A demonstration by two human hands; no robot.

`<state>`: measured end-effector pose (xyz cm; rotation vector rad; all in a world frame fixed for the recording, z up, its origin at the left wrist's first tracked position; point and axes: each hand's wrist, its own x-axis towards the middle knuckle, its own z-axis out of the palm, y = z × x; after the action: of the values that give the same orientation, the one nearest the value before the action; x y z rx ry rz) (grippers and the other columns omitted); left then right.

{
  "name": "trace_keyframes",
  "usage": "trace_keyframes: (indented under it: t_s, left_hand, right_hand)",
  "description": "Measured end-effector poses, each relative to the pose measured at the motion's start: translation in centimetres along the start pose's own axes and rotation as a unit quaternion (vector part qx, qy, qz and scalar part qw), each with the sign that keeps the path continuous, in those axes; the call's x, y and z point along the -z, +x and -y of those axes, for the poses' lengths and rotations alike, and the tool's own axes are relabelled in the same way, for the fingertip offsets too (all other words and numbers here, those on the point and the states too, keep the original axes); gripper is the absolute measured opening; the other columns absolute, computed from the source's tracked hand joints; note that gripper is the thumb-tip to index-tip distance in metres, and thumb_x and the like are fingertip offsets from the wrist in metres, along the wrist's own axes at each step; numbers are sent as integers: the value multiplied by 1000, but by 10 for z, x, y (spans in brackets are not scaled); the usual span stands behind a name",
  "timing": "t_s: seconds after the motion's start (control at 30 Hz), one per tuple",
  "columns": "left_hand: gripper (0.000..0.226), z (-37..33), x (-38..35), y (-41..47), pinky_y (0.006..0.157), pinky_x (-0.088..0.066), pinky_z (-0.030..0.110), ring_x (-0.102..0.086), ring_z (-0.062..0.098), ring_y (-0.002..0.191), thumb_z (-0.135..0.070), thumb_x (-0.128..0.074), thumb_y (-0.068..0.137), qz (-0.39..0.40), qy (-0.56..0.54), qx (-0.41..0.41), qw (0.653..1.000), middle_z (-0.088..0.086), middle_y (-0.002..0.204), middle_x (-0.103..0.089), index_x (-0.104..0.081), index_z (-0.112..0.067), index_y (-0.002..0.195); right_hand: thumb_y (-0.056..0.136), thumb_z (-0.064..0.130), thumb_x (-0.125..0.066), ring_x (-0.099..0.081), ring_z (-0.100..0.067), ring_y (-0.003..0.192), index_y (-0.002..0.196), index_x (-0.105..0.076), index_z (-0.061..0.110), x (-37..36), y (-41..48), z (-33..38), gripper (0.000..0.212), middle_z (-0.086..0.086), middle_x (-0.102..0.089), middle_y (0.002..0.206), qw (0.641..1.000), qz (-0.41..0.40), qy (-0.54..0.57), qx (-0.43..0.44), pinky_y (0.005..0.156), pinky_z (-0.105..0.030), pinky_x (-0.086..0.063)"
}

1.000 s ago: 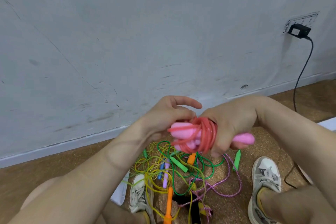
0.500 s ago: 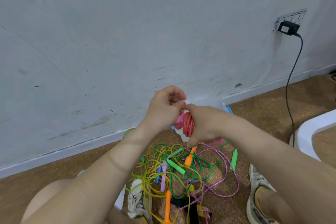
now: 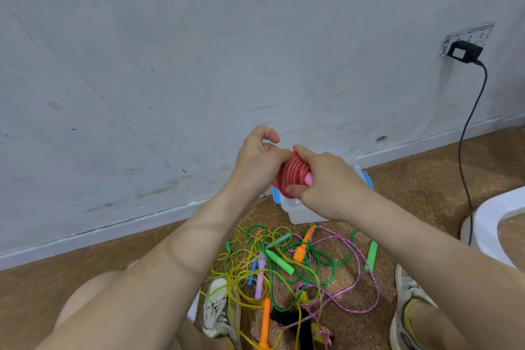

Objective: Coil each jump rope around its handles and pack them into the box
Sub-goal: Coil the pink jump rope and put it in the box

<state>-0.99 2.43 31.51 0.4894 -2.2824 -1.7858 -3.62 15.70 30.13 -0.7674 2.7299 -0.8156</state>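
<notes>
Head view: brown cork-like floor (image 3: pixel 412 187) meets a scuffed grey wall (image 3: pixel 199 51), a charger (image 3: pixel 464 51) plugged in at right. Both hands, left (image 3: pixel 257 162) and right (image 3: pixel 326 185), grip a coiled red rope (image 3: pixel 292 176) above a clear box (image 3: pixel 304 212), mostly hidden behind them. Loose ropes (image 3: pixel 284 261) tangle on the floor between the shoes

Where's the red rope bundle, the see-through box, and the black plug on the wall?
red rope bundle (image 3: pixel 292 176), head view, on the wound red coils between the two hands.
see-through box (image 3: pixel 301 212), head view, on its clear front wall below the hands.
black plug (image 3: pixel 464 52), head view, on the plug's body at the wall socket.
</notes>
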Motion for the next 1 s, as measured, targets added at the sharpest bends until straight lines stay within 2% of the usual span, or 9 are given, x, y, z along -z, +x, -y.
trace_keyframes:
  t_s: [0.13,0.2,0.27,0.4,0.57,0.7,0.8,0.87,1.0]
  left_hand:
    - [23,-5,-4,3,47,-28,26,-34,17,49,-6,-53,59,-78,-77,0,994,3,58,-40,-40,-19,72]
    - [22,-13,0,3,44,-24,22,-31,15,46,-5,-50,52,-86,-88,-7,992,-1,53,-36,-37,-19,64]
    - [23,-19,3,4,42,-20,17,-27,12,42,-2,-48,52,-64,-63,-20,996,-7,46,-31,-34,-19,55]
    - [18,-32,9,-1,40,-20,14,-26,8,36,-3,-46,54,-8,2,-33,999,-7,41,-31,-38,-18,49]
    - [15,-43,19,-2,50,-37,26,-43,10,46,-6,-59,68,-1,167,-83,983,-7,50,-47,-57,-20,70]
    - [27,-52,31,-8,70,-45,27,-60,11,77,-19,-62,73,-102,399,-220,884,-12,77,-65,-61,-26,99]
    - [30,-50,46,1,87,-49,32,-64,14,93,-31,-62,81,-129,373,-226,891,-9,97,-68,-63,-24,111]
    - [30,-44,48,7,83,-49,32,-63,16,89,-41,-55,88,-110,399,-193,890,-6,97,-67,-65,-23,110]
    - [37,-31,43,12,60,-38,35,-57,30,72,-40,-43,95,-82,459,-181,866,3,63,-58,-63,-14,77]
  right_hand:
    - [83,35,-71,-52,-27,119,150,-28,27,-8,9,0,81,-10,-54,132,997,-23,79,-6,96,-33,-43]
    - [82,26,-74,-61,-17,94,148,-35,27,-2,16,-4,77,-5,-61,120,979,-5,204,-12,78,-24,-47]
    - [83,17,-74,-51,-12,56,143,-43,30,1,17,-9,68,-4,-62,94,935,49,351,-29,49,-21,-40]
    - [81,12,-75,-44,-14,44,134,-51,32,-5,13,-9,62,-5,-59,76,876,83,472,-46,38,-19,-31]
    - [75,32,-81,-59,-12,68,135,-47,36,1,14,7,69,4,-63,90,955,-37,293,29,60,-18,-46]
    - [76,36,-78,-57,-19,91,136,-46,29,1,14,14,68,4,-59,96,956,-151,244,56,78,-27,-44]
    - [77,35,-77,-56,-26,97,140,-42,28,6,19,5,72,-6,-59,107,958,-204,189,69,79,-30,-42]
    - [78,36,-75,-56,-28,98,143,-38,30,6,18,3,75,-7,-55,111,965,-208,131,93,79,-30,-42]
    - [83,34,-70,-60,-34,88,146,-31,31,3,8,6,74,-5,-46,117,972,-204,33,115,75,-39,-50]
